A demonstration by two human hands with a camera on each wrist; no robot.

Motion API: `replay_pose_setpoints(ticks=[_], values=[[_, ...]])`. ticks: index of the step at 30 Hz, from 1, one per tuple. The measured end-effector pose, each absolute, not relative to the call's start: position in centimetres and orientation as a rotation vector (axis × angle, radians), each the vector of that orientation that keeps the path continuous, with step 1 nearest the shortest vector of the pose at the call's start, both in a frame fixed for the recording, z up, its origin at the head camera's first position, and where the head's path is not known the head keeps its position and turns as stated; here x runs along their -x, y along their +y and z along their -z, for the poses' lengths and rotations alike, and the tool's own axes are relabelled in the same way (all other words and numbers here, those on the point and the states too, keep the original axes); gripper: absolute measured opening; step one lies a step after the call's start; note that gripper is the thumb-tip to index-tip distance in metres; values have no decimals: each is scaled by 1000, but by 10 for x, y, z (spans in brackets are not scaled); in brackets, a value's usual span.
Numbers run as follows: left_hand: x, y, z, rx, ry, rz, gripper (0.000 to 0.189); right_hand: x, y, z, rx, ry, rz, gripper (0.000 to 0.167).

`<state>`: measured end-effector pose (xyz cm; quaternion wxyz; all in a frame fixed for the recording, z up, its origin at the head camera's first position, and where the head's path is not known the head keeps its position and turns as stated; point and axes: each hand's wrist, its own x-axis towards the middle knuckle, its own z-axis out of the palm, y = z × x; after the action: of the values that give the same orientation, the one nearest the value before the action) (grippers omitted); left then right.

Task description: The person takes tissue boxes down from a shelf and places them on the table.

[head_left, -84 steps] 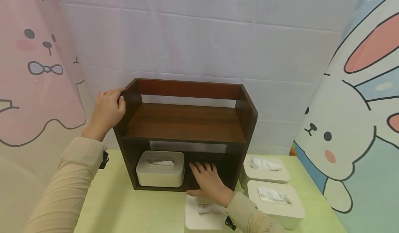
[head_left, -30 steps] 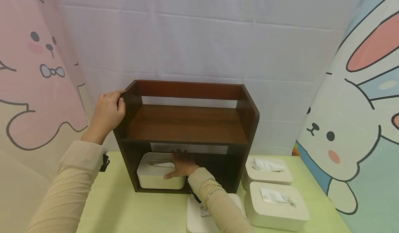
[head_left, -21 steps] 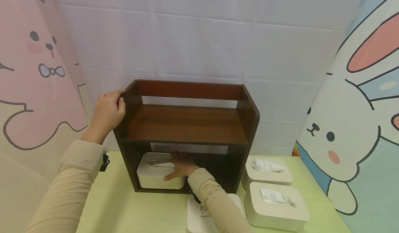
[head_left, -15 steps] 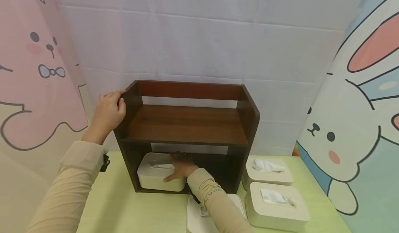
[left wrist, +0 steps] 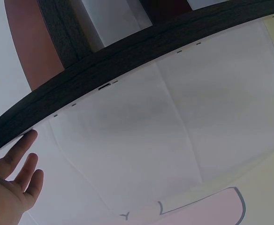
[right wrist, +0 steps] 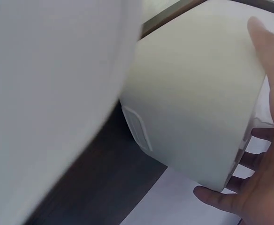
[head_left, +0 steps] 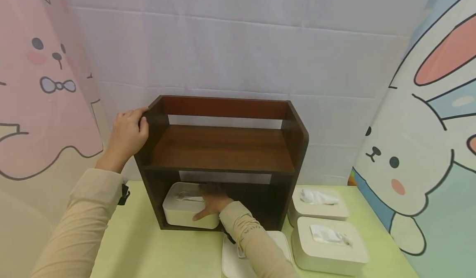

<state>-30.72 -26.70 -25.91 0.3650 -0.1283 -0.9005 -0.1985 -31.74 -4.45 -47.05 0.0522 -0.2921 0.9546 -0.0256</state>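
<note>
A dark brown two-tier shelf (head_left: 223, 146) stands against the back curtain. My left hand (head_left: 128, 131) holds the upper edge of its left side panel; in the left wrist view, a fingertip meets the panel (left wrist: 90, 70) while other fingers curl loosely below. An off-white tissue box (head_left: 178, 214) sits at the left of the lower compartment, a tissue in its lid slot. My right hand (head_left: 213, 199) grips the box's right part, thumb on the front. In the right wrist view, the fingers reach across the lid to the far edge, and the box (right wrist: 198, 93) looks slightly tilted.
Just in front of the shelf is another tissue box (head_left: 277, 241), partly under my right forearm. Right of the shelf stand a nearer tissue box (head_left: 331, 255) and a farther one (head_left: 316, 210). All rest on the light green tabletop (head_left: 167, 253). Cartoon-printed curtains hang on both sides.
My right hand has moved left from the lower compartment's middle onto the tissue box and taken hold of it. The box's front edge has come slightly forward. My left hand stays put.
</note>
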Motion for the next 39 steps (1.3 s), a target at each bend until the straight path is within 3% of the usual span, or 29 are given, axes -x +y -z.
replay_pose_setpoints(ticks=[12,39], values=[[308,-266,259,345,-2297,507,32,316,-45,471,834,2938,56,103],[308,-268,260,335,-2322,527,33,306,-31,470,1001,3028,-45,99]])
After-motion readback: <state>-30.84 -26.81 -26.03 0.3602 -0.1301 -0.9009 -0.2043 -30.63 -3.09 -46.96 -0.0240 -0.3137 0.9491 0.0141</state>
